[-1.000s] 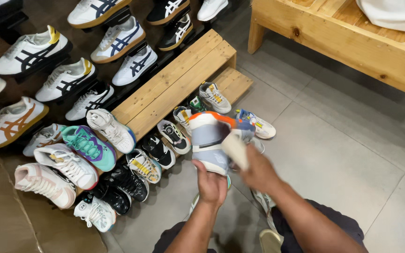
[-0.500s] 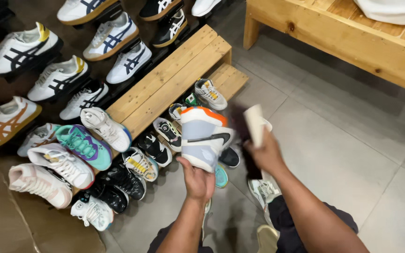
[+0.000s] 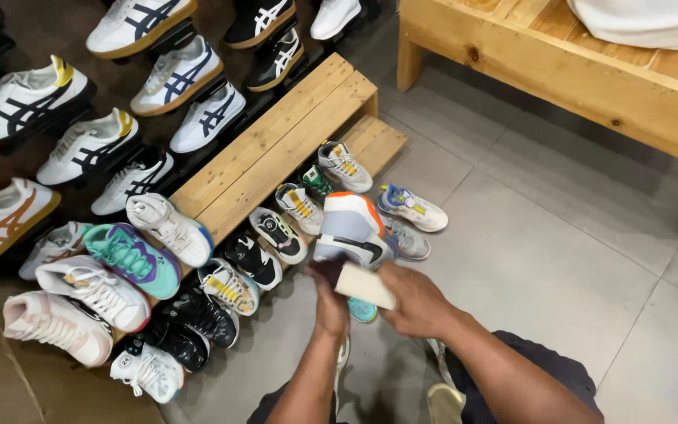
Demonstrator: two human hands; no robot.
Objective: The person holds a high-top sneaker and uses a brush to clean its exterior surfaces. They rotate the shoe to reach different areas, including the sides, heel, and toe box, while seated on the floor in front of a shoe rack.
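My left hand (image 3: pixel 329 297) grips a grey-and-white high-top sneaker with an orange collar (image 3: pixel 352 229) from below, holding it up over the floor. My right hand (image 3: pixel 413 300) is closed around a pale cream brush or block (image 3: pixel 364 284), pressed against the sneaker's lower edge next to my left hand. My forearms come up from the bottom of the view, and my knees in dark trousers show below them.
A low wooden step rack (image 3: pixel 276 149) carries rows of sneakers; more pairs stand on the grey tile floor (image 3: pixel 559 259) beneath the held shoe. A teal-and-purple sneaker (image 3: pixel 129 257) sits at left. A wooden bench (image 3: pixel 559 71) runs along the top right.
My right hand swung the pale block out to the right, then brought it back down against the sneaker's lower side. The sneaker has tilted and dropped slightly.
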